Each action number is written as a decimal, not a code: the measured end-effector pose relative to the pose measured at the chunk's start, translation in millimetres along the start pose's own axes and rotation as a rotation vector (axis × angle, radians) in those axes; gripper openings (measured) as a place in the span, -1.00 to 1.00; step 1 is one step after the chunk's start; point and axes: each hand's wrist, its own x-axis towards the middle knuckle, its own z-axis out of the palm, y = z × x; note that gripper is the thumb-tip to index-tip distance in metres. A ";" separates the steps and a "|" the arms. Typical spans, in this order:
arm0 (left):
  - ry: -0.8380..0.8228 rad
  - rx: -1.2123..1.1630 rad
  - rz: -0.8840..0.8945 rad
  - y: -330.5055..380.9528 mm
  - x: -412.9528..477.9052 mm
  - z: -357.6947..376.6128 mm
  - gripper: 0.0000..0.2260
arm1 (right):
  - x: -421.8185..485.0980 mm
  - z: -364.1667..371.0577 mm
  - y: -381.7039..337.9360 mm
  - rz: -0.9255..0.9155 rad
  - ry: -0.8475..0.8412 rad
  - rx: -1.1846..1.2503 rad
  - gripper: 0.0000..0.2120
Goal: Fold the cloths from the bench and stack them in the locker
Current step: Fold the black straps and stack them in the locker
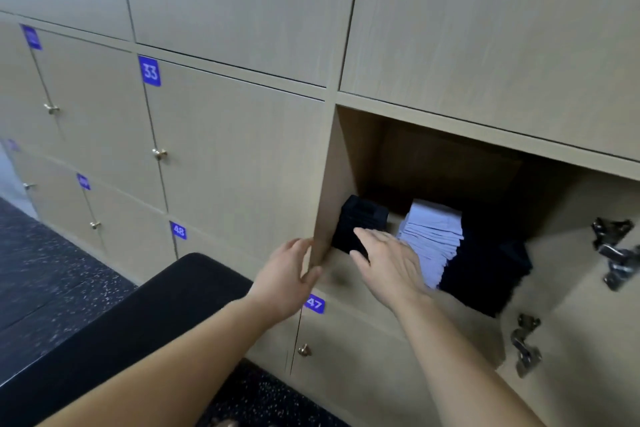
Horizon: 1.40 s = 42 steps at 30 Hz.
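The locker [349,156] compartment stands open. Its door [575,350] is swung out to the right, with two metal hinges [616,253] showing on its inner face.

Three stacks of folded cloths sit side by side on the compartment floor:
- A dark stack [362,215] is at the left, against the left wall.
- A pale blue stack [433,232] is in the middle, its edges fanned forward.
- A second dark stack [485,274] is at the right, reaching the front edge of the compartment floor.

The right hand [388,262] reaches into the opening with its fingers straight and slightly spread, holding nothing. Its fingertips lie on the front of the left dark stack. The pale blue stack is just beside the back of the hand, on its right.

The left hand [284,276] is outside the compartment, at the front edge of the left wall. Its fingers are relaxed and touch that edge, and it holds no cloth.

The black bench [138,322] lies below and to the left of the left forearm. No cloth is visible on the part of it in view.
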 end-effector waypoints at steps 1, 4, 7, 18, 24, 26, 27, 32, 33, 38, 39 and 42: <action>0.021 0.012 -0.014 -3.5 -15.5 -12.1 -0.50 | -9.4 -2.1 -13.7 -0.016 0.001 0.016 -0.61; 0.072 0.055 -0.064 -19.0 -60.6 -45.3 -0.50 | -36.4 -2.3 -57.2 -0.080 0.018 0.062 -0.63; 0.109 0.094 -0.118 -44.4 -106.1 -73.9 -0.50 | -63.0 2.2 -103.8 -0.164 0.010 0.110 -0.65; 0.217 0.260 -0.437 -169.5 -304.6 -156.7 -0.49 | -148.7 59.9 -258.0 -0.384 -0.163 0.271 -0.52; 0.254 0.311 -0.625 -224.9 -403.5 -171.1 -0.49 | -178.8 85.8 -323.3 -0.533 -0.256 0.274 -0.53; 0.257 0.309 -0.682 -237.0 -430.3 -169.2 -0.48 | -188.4 92.9 -344.9 -0.586 -0.296 0.273 -0.53; 0.254 0.305 -0.707 -242.4 -442.6 -166.9 -0.48 | -193.1 96.6 -355.2 -0.611 -0.319 0.271 -0.53; 0.206 0.304 -0.756 -264.2 -486.9 -143.8 -0.46 | -215.4 115.2 -394.0 -0.710 -0.440 0.243 -0.53; 0.185 0.304 -0.754 -266.8 -491.7 -136.6 -0.45 | -219.0 119.4 -399.1 -0.729 -0.462 0.232 -0.52; 0.022 0.365 -0.701 -276.0 -496.6 -95.7 -0.42 | -233.2 148.0 -414.0 -0.810 -0.614 0.152 -0.39; 0.004 0.373 -0.700 -277.6 -495.6 -89.3 -0.41 | -234.2 153.6 -415.0 -0.822 -0.644 0.129 -0.36; -0.030 0.382 -0.713 -281.4 -492.1 -74.8 -0.39 | -235.2 166.4 -417.1 -0.858 -0.708 0.072 -0.28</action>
